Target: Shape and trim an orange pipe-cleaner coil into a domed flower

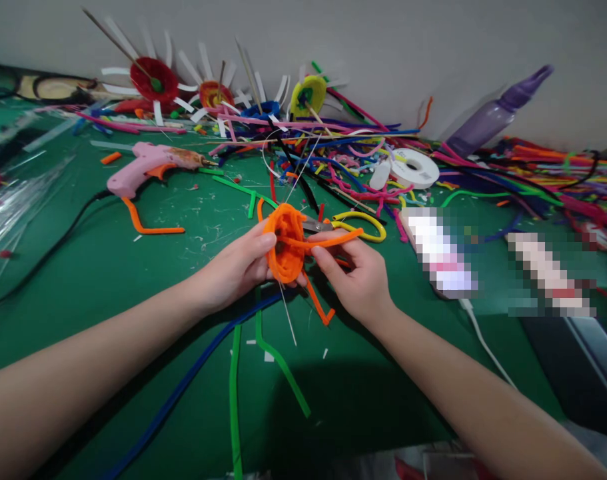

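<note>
An orange cup-shaped piece of coiled pipe cleaner (pixel 285 263) is tilted with its hollow side facing me. My left hand (pixel 246 263) holds it from the left, thumb on its rim. At its right side my right hand (pixel 356 270) pinches an orange pipe cleaner strip (pixel 336 239) that reaches into the hollow. Another bent orange strip (pixel 319 307) hangs below, and a thin pale stick (pixel 288 317) shows beneath the cup. Yellow-handled scissors (pixel 372 233) lie just behind my right hand.
A pink glue gun (pixel 150 167) lies at the left. Flower-like pieces, including a red one (pixel 154 80), line the back wall. A white spool (pixel 416 168), a purple bottle (pixel 498 117), a phone (pixel 440 253) and pipe cleaner piles stand or lie right. Green strips (pixel 235 400) lie in front.
</note>
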Demonstrator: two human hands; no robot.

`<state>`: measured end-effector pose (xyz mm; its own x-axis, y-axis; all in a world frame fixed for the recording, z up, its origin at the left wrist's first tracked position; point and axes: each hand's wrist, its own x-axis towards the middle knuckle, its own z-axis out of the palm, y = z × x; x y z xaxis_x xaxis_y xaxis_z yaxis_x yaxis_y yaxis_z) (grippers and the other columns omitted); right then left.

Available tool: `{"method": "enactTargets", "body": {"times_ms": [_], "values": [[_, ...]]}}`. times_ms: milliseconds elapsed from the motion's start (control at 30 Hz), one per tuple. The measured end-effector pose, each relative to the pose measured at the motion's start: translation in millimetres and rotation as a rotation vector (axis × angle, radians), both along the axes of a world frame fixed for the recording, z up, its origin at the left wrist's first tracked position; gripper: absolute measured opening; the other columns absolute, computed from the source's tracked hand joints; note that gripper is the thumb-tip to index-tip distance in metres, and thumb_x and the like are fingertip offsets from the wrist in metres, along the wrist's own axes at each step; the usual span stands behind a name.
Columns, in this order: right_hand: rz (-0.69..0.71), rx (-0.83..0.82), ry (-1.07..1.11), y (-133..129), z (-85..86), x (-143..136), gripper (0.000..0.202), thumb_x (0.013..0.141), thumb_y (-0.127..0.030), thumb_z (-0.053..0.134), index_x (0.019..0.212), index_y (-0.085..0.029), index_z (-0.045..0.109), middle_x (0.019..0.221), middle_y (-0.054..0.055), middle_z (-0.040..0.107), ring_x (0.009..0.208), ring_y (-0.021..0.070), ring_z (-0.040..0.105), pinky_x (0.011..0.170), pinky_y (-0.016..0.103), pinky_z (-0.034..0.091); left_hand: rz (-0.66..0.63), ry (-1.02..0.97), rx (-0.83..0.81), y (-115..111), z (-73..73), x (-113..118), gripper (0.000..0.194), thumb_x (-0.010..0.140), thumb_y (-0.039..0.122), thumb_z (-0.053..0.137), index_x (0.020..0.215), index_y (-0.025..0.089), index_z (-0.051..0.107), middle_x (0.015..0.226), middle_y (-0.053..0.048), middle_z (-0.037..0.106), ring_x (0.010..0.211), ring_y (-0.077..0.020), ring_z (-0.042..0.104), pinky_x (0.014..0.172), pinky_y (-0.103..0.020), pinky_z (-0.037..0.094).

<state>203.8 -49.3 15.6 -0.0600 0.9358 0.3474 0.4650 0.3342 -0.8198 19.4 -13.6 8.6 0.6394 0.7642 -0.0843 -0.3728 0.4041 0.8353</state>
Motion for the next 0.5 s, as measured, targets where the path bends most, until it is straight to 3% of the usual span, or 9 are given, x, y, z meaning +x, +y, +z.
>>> {"method": "enactTargets", "body": {"times_ms": [500], "values": [[0.005, -0.03, -0.005, -1.1, -0.4, -0.1, 0.023, 0.09, -0.031, 0.057, 0.098, -0.015, 0.07, 0.089, 0.007, 0.073, 0.069, 0.0145, 0.067, 0.06, 0.026, 0.053, -0.005, -0.006, -0.009, 0.1, -0.7, 0.4, 0.059, 0.076, 0.052, 0.069, 0.119, 0.016, 0.05, 0.09, -0.005, 0.073, 0.07, -0.0195, 0.072, 0.068, -0.028, 0.058]]}}
